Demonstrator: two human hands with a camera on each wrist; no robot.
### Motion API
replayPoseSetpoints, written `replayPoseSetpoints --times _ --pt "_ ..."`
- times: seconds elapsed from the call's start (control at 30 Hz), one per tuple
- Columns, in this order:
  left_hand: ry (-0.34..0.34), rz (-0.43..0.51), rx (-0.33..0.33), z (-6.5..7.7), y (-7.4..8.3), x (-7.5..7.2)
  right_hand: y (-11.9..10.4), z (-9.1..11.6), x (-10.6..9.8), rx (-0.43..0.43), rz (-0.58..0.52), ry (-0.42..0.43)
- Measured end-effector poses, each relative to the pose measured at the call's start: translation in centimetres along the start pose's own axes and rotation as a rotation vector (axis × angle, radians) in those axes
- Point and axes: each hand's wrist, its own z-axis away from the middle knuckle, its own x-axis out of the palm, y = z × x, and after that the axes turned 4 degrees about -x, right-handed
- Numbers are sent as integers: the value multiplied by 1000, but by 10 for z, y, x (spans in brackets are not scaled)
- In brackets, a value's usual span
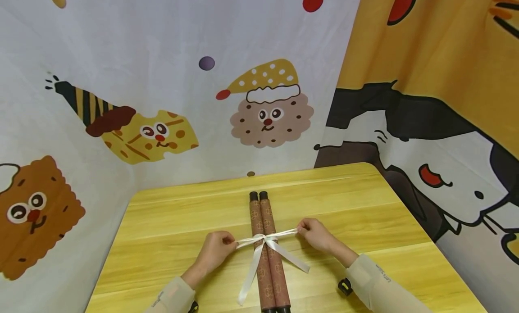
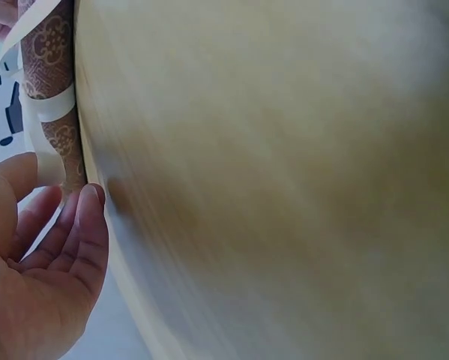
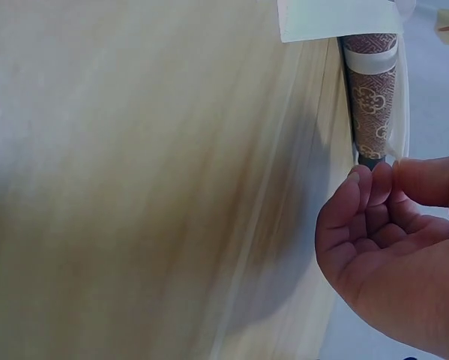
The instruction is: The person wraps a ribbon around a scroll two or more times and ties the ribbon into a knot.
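Two brown patterned scrolls with black end caps lie side by side on the wooden table. A white ribbon wraps around both, knotted on top, and its two loose tails hang toward the near side. Left of the scrolls, my left hand pinches one ribbon loop between thumb and fingers. On the other side my right hand pinches the opposite loop. Both loops are stretched out sideways. In the left wrist view the ribbon runs to the left thumb; the right wrist view shows a scroll beyond the right fingers.
The table has rounded far corners. Behind it hangs a white curtain with cartoon prints, and an orange printed curtain is on the right. Dark wrist straps show under the sleeves.
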Motion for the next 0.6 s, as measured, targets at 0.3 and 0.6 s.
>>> replayPoseSetpoints --times 0.3,0.6 --pt "-8 56 -27 -6 6 -2 1 3 -10 44 -164 -53" --pt "-3 104 -73 -7 12 -5 -1 3 -13 57 -226 -98"
